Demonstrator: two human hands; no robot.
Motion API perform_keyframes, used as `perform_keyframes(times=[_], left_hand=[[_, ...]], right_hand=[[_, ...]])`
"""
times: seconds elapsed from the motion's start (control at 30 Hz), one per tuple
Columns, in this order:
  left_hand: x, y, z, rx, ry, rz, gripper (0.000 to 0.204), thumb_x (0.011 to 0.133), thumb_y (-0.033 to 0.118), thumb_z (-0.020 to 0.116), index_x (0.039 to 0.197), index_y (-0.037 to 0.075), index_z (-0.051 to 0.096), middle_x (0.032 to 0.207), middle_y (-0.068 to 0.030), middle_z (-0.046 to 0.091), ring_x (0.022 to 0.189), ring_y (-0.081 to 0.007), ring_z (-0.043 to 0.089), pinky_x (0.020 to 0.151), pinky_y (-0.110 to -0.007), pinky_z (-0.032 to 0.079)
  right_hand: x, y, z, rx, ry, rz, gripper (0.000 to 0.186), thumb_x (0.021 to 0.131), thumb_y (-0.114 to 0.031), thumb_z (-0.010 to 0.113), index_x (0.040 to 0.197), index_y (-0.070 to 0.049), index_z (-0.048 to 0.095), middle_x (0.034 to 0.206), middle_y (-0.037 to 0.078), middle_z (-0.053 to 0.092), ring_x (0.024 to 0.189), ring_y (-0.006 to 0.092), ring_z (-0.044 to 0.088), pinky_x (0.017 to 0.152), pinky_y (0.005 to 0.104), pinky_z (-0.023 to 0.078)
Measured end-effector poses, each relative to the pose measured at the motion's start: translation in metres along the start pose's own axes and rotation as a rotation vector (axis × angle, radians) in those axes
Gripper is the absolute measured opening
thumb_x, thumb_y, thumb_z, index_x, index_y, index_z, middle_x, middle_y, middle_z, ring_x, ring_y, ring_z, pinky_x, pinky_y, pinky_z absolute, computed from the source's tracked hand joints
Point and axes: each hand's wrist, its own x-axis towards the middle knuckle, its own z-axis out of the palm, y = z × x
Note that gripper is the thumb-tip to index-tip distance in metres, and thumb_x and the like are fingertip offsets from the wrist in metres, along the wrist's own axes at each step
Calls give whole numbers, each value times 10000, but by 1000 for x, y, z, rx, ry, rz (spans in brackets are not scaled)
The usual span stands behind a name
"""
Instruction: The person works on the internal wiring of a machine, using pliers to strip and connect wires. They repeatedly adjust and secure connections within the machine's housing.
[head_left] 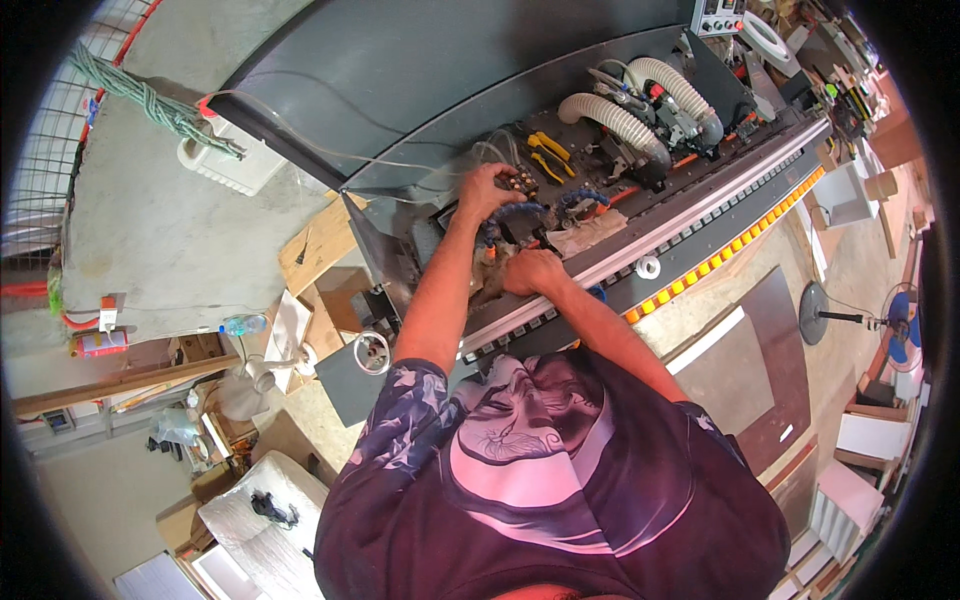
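Note:
I lean over the open bed of a long dark machine (400,235). My left hand (485,192) is closed on a small dark block with brass-coloured fittings (521,182), and thin clear tubes run up beside it. Nearer to me, my right hand (532,271) is a fist low in the bed; whatever its fingers hold is hidden beneath it. A brownish crumpled rag or debris (488,278) lies just left of that fist. Yellow-handled pliers (552,156) rest beyond my left hand. Blue coiled hose (522,209) passes between the hands, and a pale crumpled piece (588,233) lies to the right.
Ribbed white hoses (612,118) arch over mechanisms at the right. A raised dark cover (390,75) stands behind the bed. A rail with yellow blocks (690,283) runs along the front. A white jug (235,157) and a standing fan (890,325) are farther off.

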Motion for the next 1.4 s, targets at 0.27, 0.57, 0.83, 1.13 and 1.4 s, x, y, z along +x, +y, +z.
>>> perform_keyframes(times=[0.27,0.57,0.83,1.13,1.4], left_hand=[[1,-8,1,-37,-29,2,644,618,326,962,1181,101,742,1168,-137,723,1113,-315,685,967,-417,527],[-6,7,-23,-181,-195,-93,467,807,181,820,1247,81,698,1219,-130,722,1147,-289,678,988,-406,516],[-11,17,-18,-96,-91,-4,348,866,62,661,1213,58,697,1181,-126,728,1109,-261,686,964,-396,526],[-7,11,-14,-164,-120,16,418,813,39,635,1226,58,697,1204,-144,718,1138,-277,681,981,-391,520],[12,43,-15,143,-21,29,313,859,264,697,1115,99,768,1210,-191,722,1049,-364,705,930,-448,547]], right_hand=[[-9,-2,-3,14,95,-32,414,814,-238,532,1015,22,783,1056,272,743,1022,418,734,910,492,575],[-9,-4,-11,-1,-47,16,417,886,-261,533,1135,-35,780,1203,207,738,1157,358,706,972,452,548],[-10,-4,-11,-15,-9,22,435,899,-264,529,1162,-10,764,1206,231,730,1146,387,706,981,464,550],[-4,1,0,37,93,14,429,809,-237,560,1079,18,773,1088,270,744,1045,399,739,915,466,586],[-1,4,0,37,17,22,393,834,-234,588,1095,-18,787,1168,222,745,1119,365,721,934,457,569]])
